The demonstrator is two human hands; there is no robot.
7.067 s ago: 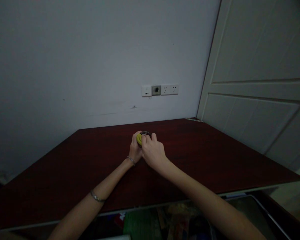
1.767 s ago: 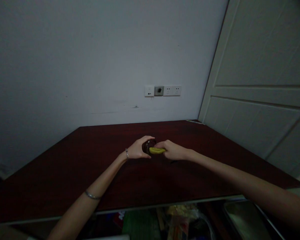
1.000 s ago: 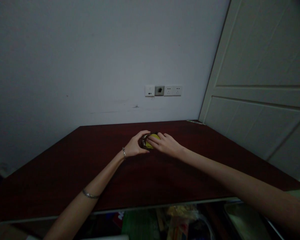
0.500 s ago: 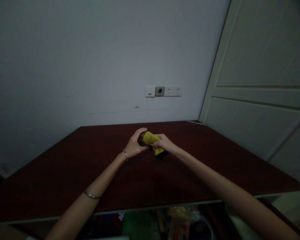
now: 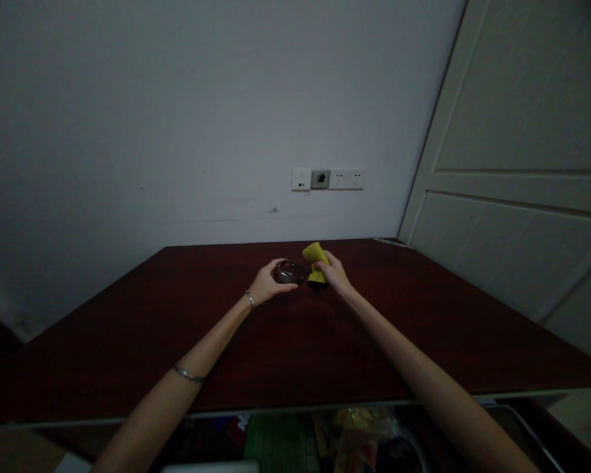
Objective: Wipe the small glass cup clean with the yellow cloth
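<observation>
My left hand (image 5: 268, 282) curls its thumb and fingers around the left side of a round, dark, see-through glass ashtray (image 5: 289, 273) over the reddish-brown tabletop (image 5: 300, 348). Its open top shows, with shiny highlights along the rim. Just right of it, my right hand (image 5: 333, 271) grips a bunched yellow cloth (image 5: 316, 253) by its middle. The upper part of the cloth stands up out of the fist, while a black-edged end hangs below. A small gap separates the cloth from the ashtray.
Behind the table rises a pale wall (image 5: 217, 118) with a row of sockets (image 5: 347, 179). A white panelled door (image 5: 512, 131) stands at the right. Below the table's front edge, an open space holds a green item (image 5: 278, 443) and crumpled plastic packaging (image 5: 364, 424).
My right hand has drawn the cloth out of the ashtray, up and to the right. The ashtray, tilted toward the cloth before, now sits more level in my left hand.
</observation>
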